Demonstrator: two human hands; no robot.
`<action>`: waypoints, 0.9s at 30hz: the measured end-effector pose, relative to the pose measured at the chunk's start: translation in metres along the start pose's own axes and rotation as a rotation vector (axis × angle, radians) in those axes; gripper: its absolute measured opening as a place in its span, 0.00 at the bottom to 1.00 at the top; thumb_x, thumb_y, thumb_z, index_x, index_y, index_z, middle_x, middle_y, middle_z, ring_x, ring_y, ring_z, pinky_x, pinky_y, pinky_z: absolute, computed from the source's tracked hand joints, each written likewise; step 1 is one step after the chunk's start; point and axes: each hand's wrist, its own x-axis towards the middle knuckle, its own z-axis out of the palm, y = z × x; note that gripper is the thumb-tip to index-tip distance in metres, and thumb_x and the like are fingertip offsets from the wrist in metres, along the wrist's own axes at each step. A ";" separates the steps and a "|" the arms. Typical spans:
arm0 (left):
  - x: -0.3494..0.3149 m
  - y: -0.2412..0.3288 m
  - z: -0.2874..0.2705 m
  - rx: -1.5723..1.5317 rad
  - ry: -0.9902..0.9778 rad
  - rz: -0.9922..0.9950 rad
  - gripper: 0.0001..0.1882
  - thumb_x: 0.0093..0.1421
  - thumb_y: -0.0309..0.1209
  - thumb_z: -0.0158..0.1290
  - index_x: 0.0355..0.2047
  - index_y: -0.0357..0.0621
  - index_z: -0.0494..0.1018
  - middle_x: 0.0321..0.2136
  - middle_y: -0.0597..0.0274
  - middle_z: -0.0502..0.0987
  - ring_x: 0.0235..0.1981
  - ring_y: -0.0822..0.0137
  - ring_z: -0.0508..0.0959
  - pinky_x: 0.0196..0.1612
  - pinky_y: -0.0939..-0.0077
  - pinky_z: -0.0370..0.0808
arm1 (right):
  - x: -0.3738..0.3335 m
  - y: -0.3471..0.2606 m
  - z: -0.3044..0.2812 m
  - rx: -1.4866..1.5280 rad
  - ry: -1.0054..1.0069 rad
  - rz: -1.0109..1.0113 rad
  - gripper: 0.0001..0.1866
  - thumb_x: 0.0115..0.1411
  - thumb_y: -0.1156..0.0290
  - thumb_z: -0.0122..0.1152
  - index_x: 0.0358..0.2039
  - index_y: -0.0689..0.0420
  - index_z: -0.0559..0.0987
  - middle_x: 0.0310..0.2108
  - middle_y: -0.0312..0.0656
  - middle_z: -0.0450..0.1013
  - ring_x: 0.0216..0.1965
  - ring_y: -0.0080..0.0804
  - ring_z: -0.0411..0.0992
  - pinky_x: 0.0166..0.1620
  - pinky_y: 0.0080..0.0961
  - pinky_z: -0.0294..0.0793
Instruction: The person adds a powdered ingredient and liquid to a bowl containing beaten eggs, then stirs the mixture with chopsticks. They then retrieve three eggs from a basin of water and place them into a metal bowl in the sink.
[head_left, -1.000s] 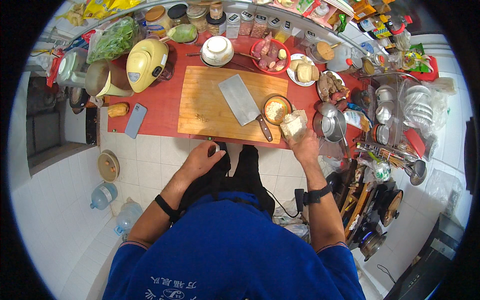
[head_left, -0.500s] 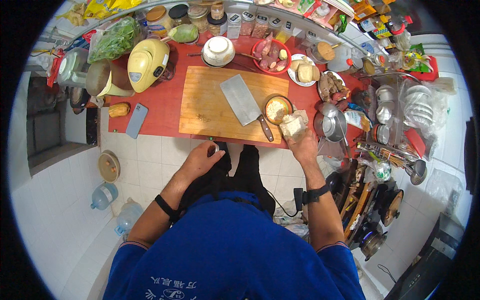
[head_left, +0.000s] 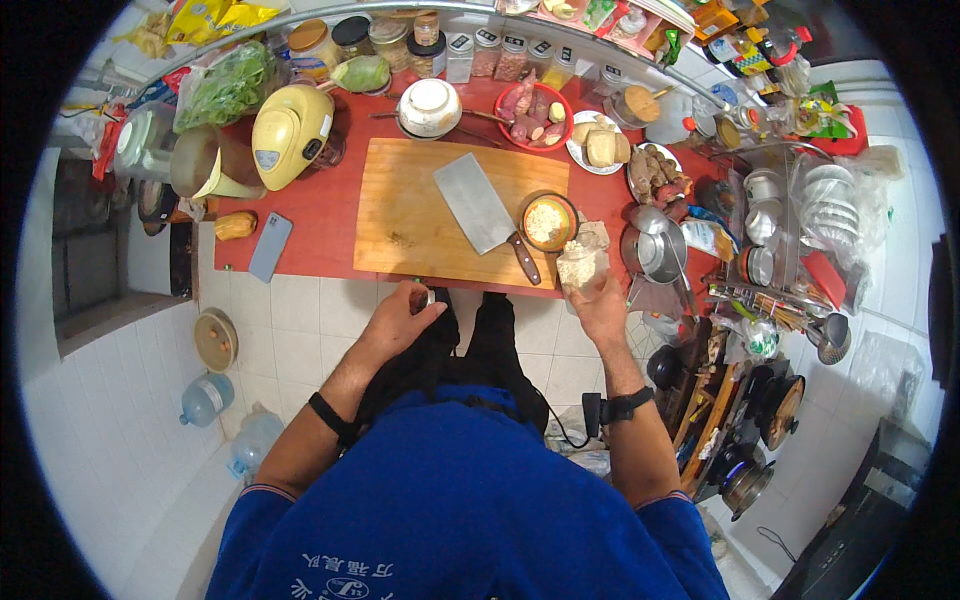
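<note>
My right hand (head_left: 602, 312) is closed on a clear plastic bag (head_left: 582, 268) of pale, crumbly food at the table's front edge. Just left of it, a dark-rimmed bowl (head_left: 549, 220) holds similar pale bits on the board's right side. My left hand (head_left: 402, 322) hangs in front of the table edge with its fingers curled. A small pale thing shows at its fingertips, too small to name. A cleaver (head_left: 474, 205) lies flat on the wooden cutting board (head_left: 400, 200), its brown handle toward me.
The red table (head_left: 320, 225) carries a phone (head_left: 271, 246), a yellow appliance (head_left: 293, 135), an upturned white bowl (head_left: 430, 104) and a red basket of sweet potatoes (head_left: 534, 114). On the right are a metal pot (head_left: 658, 252), a plate of ginger-like roots (head_left: 656, 174) and a dish rack (head_left: 795, 220).
The view has shifted slightly. My right hand stays on the bag, its fingers now a little more drawn in. The left hand keeps almost the same place.
</note>
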 end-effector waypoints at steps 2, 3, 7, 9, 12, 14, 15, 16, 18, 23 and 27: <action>0.004 0.002 0.002 -0.016 -0.010 0.022 0.28 0.65 0.45 0.64 0.53 0.33 0.72 0.45 0.45 0.83 0.45 0.56 0.84 0.51 0.64 0.80 | -0.006 0.000 0.001 0.016 -0.004 -0.002 0.34 0.50 0.58 0.82 0.47 0.69 0.75 0.41 0.62 0.79 0.46 0.57 0.80 0.49 0.47 0.80; 0.007 0.004 0.004 -0.021 -0.030 0.036 0.28 0.65 0.44 0.64 0.53 0.33 0.72 0.45 0.45 0.82 0.45 0.57 0.83 0.51 0.64 0.80 | -0.009 -0.001 0.000 -0.002 -0.024 0.012 0.34 0.50 0.58 0.82 0.47 0.69 0.75 0.41 0.62 0.79 0.46 0.57 0.80 0.49 0.47 0.80; 0.015 0.009 0.009 -0.050 -0.081 0.048 0.27 0.65 0.43 0.65 0.52 0.33 0.71 0.44 0.46 0.82 0.44 0.58 0.83 0.50 0.65 0.80 | -0.014 -0.006 -0.003 -0.041 -0.065 0.107 0.33 0.51 0.60 0.81 0.48 0.70 0.75 0.42 0.62 0.79 0.47 0.58 0.80 0.50 0.46 0.80; 0.017 0.010 0.011 -0.022 -0.088 0.063 0.27 0.65 0.42 0.65 0.52 0.34 0.72 0.44 0.47 0.82 0.44 0.59 0.83 0.50 0.65 0.80 | -0.011 -0.009 -0.005 -0.008 -0.033 0.021 0.33 0.51 0.60 0.81 0.47 0.70 0.75 0.42 0.62 0.79 0.47 0.58 0.80 0.50 0.46 0.80; 0.017 0.009 0.013 0.009 -0.094 0.073 0.26 0.65 0.43 0.65 0.52 0.34 0.72 0.43 0.47 0.82 0.44 0.59 0.83 0.50 0.65 0.80 | 0.001 -0.012 -0.004 0.016 -0.027 0.021 0.33 0.51 0.59 0.81 0.47 0.70 0.75 0.43 0.62 0.79 0.47 0.58 0.79 0.50 0.46 0.80; 0.015 0.009 0.013 0.029 -0.106 0.051 0.27 0.65 0.43 0.65 0.52 0.34 0.72 0.43 0.47 0.82 0.44 0.58 0.83 0.50 0.65 0.80 | 0.011 -0.013 0.000 -0.107 -0.029 0.002 0.35 0.51 0.56 0.80 0.48 0.70 0.74 0.43 0.62 0.80 0.46 0.58 0.80 0.49 0.45 0.81; 0.014 0.008 0.013 0.037 -0.117 0.030 0.27 0.64 0.44 0.65 0.51 0.34 0.73 0.43 0.47 0.82 0.44 0.58 0.83 0.50 0.65 0.80 | 0.013 -0.012 0.001 -0.146 -0.059 0.038 0.36 0.51 0.56 0.80 0.49 0.70 0.74 0.43 0.62 0.80 0.46 0.58 0.80 0.49 0.45 0.81; 0.013 0.008 0.011 0.037 -0.120 0.005 0.27 0.64 0.45 0.65 0.51 0.33 0.73 0.43 0.48 0.82 0.44 0.57 0.83 0.50 0.65 0.79 | 0.016 -0.013 0.002 -0.187 -0.075 0.057 0.37 0.51 0.56 0.80 0.49 0.70 0.74 0.43 0.63 0.80 0.46 0.58 0.80 0.49 0.45 0.81; 0.009 0.007 0.009 0.052 -0.088 0.010 0.28 0.64 0.46 0.65 0.51 0.34 0.73 0.43 0.48 0.83 0.44 0.57 0.83 0.50 0.65 0.79 | 0.017 -0.012 0.003 -0.226 -0.114 0.087 0.38 0.51 0.55 0.80 0.50 0.70 0.74 0.43 0.63 0.80 0.46 0.57 0.80 0.49 0.45 0.81; 0.004 0.002 0.006 0.015 -0.067 -0.002 0.28 0.64 0.47 0.65 0.50 0.34 0.74 0.42 0.48 0.83 0.45 0.57 0.83 0.51 0.65 0.79 | 0.015 -0.014 -0.001 -0.202 -0.146 0.118 0.38 0.51 0.55 0.80 0.52 0.71 0.74 0.45 0.63 0.79 0.50 0.56 0.80 0.52 0.44 0.80; 0.006 -0.001 0.006 -0.014 -0.042 0.004 0.28 0.64 0.47 0.65 0.50 0.34 0.74 0.42 0.48 0.83 0.44 0.57 0.83 0.50 0.65 0.79 | 0.010 -0.019 0.000 0.080 -0.137 0.044 0.36 0.53 0.58 0.79 0.53 0.71 0.74 0.47 0.62 0.79 0.51 0.55 0.79 0.54 0.42 0.79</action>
